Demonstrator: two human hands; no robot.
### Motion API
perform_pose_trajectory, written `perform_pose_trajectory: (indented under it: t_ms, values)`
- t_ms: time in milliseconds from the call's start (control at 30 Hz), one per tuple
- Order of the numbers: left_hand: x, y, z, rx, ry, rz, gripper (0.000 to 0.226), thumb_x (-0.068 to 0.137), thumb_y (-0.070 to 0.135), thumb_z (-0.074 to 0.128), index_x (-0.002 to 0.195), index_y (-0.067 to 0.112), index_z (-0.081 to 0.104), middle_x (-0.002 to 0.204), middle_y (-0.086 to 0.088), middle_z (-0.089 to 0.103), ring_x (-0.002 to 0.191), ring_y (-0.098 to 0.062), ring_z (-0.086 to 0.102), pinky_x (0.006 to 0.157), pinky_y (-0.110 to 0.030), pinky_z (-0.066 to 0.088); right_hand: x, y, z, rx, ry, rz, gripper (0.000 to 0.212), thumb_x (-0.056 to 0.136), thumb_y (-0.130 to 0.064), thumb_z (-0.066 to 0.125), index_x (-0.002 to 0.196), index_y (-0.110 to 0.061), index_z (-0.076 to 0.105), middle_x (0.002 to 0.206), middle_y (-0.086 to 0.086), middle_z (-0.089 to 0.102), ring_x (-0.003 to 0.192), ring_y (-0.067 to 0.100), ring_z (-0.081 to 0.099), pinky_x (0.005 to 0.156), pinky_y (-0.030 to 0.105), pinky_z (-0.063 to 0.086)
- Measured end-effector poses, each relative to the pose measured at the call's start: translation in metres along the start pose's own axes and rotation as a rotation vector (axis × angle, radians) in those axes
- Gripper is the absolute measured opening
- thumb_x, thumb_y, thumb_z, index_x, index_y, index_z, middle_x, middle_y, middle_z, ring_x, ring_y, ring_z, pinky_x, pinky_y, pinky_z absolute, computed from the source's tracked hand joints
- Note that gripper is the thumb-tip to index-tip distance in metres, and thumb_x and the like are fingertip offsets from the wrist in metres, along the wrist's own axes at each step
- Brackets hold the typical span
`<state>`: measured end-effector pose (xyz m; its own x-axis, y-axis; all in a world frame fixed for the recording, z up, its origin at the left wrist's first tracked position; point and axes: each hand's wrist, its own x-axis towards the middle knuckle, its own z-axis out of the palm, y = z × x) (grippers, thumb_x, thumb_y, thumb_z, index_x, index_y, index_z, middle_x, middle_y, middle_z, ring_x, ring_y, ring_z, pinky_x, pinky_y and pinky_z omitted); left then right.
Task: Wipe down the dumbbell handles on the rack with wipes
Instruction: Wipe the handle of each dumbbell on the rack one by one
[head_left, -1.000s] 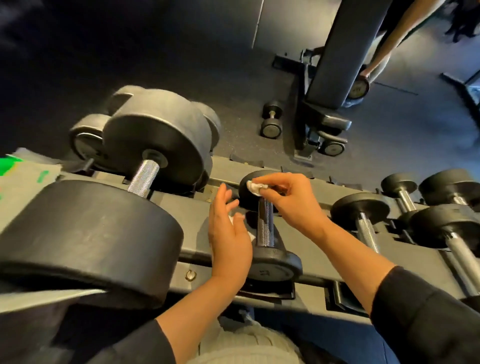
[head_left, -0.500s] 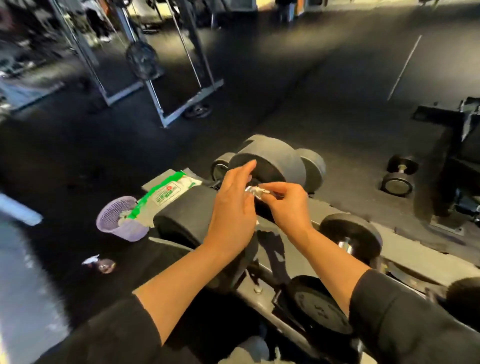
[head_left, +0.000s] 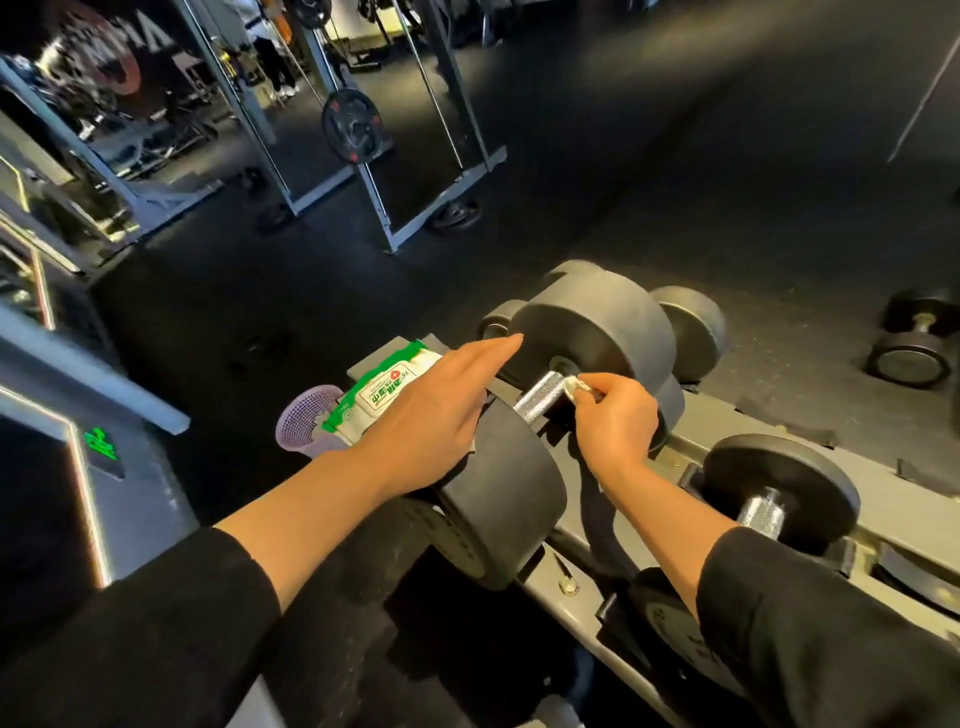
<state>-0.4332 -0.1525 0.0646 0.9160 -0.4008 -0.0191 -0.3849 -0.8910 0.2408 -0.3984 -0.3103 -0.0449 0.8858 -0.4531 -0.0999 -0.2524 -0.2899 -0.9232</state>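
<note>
Pinching the wipe (head_left: 574, 385), your right hand (head_left: 615, 423) touches the handle (head_left: 540, 396) (axis toward the rack's far edge); left hand (head_left: 434, 421) flat, fingers straight.

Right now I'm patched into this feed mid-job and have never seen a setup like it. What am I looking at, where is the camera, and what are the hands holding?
There is no machine here: these are a person's two bare hands, filmed by one wide-angle camera worn on the head, looking forward and down. The single current picture is that head view. In front is a grey dumbbell rack in a gym. The right hand pinches a small crumpled wipe against the far end of the knurled metal handle of a large black dumbbell. The left hand is flat, fingers straight, over the dumbbell's near weight. Behind it lies a green and white pack of wipes, beside a small purple mesh basket. A smaller dumbbell sits to the right.
</note>
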Motion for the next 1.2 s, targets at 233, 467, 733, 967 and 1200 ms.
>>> perform_pose_trajectory:
  t_ms: [233,467,733,967,1200]
  values:
    - [0.009,-0.016,0.008,-0.108,-0.007,0.034,0.060,0.100,0.024,0.042,0.130,0.064,0.009,0.136,0.042,0.019,0.123,0.027,0.013,0.102,-0.009,0.013,0.008,0.003,0.017,-0.033,0.011,0.011,0.018,0.091,-0.016,0.060,0.105,-0.014,0.072,0.095,0.004,0.070,0.091,0.021,0.063,0.078,0.024,0.043]
    - [0.010,-0.021,0.009,-0.139,-0.042,0.028,0.052,0.100,0.025,0.042,0.136,0.054,0.018,0.140,0.035,0.023,0.129,0.019,0.016,0.101,-0.007,0.011,0.005,0.014,0.027,0.052,-0.086,-0.060,0.006,0.083,-0.011,0.070,0.088,-0.014,0.070,0.088,0.001,0.067,0.080,0.012,0.061,0.075,0.022,0.048]
    - [0.012,-0.019,0.008,-0.163,-0.038,-0.006,0.049,0.090,0.036,0.033,0.136,0.050,0.025,0.146,0.022,0.034,0.135,0.005,0.027,0.109,-0.020,0.022,-0.013,0.020,0.025,0.118,-0.397,-0.144,0.011,0.072,-0.005,0.074,0.066,-0.005,0.065,0.071,0.007,0.066,0.063,0.014,0.059,0.065,0.029,0.051]
    - [0.013,-0.018,0.009,-0.149,-0.044,-0.043,0.051,0.091,0.038,0.032,0.140,0.046,0.028,0.146,0.020,0.037,0.136,0.001,0.030,0.112,-0.029,0.027,0.008,0.017,0.010,0.222,-0.049,-0.078,0.010,0.083,-0.014,0.070,0.092,-0.014,0.073,0.083,-0.004,0.067,0.076,0.008,0.060,0.071,0.011,0.045]
    - [0.012,-0.011,0.007,-0.130,-0.042,-0.057,0.049,0.092,0.034,0.032,0.141,0.042,0.031,0.146,0.016,0.039,0.136,-0.004,0.032,0.112,-0.036,0.031,0.004,0.013,0.023,-0.051,-0.123,-0.329,0.018,0.086,-0.009,0.065,0.102,-0.012,0.073,0.101,0.001,0.063,0.094,0.015,0.056,0.080,0.016,0.037]
